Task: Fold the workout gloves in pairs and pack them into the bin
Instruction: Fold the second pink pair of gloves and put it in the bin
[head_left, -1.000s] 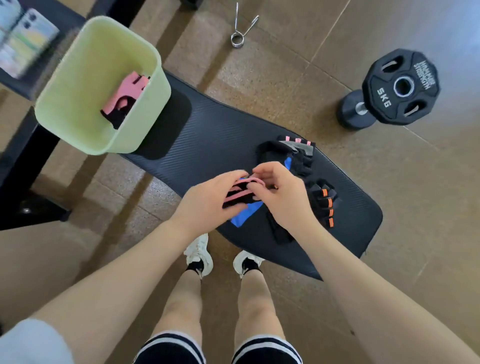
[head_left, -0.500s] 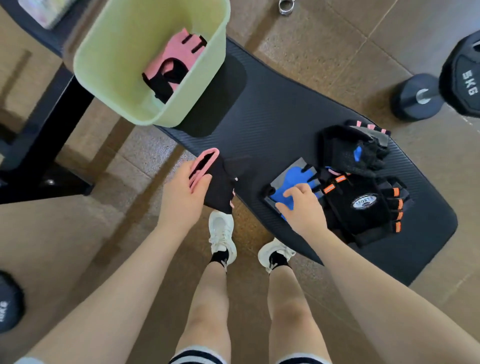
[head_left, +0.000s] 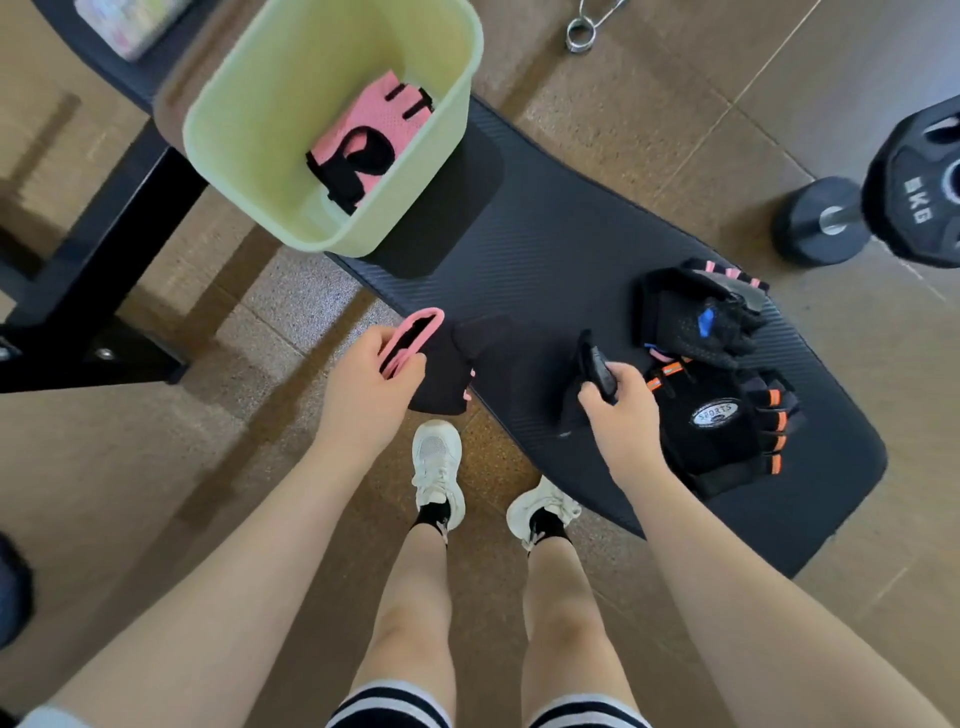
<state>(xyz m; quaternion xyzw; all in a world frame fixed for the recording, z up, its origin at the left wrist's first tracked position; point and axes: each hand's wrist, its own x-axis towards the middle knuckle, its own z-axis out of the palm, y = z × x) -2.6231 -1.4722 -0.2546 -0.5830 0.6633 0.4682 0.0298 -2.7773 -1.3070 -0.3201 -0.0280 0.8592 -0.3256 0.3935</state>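
My left hand (head_left: 370, 375) grips a folded pink-and-black glove (head_left: 426, 358) over the near edge of the black bench pad (head_left: 566, 260). My right hand (head_left: 621, 410) pinches a dark glove (head_left: 589, 382) lifted off the pad; its blue side is hidden. Right of that hand lie an orange-trimmed black glove pair (head_left: 727, 415) with a "SPORTS" badge and a black glove pile with pink and blue trim (head_left: 701, 314). The pale green bin (head_left: 249, 140) stands on the pad's far left end, with a folded pink glove pair (head_left: 369, 140) inside.
A 5 kg weight plate (head_left: 919, 192) and a dumbbell end (head_left: 821, 223) sit on the floor at the right. A metal spring collar (head_left: 584, 28) lies on the floor beyond the bench. Black frame legs (head_left: 98, 249) stand at the left. My feet (head_left: 439, 473) are below the pad's edge.
My right hand has picked the blue-backed glove up off the pad, turning its dark side outward. My left hand still holds the pink-and-black glove, barely moved.
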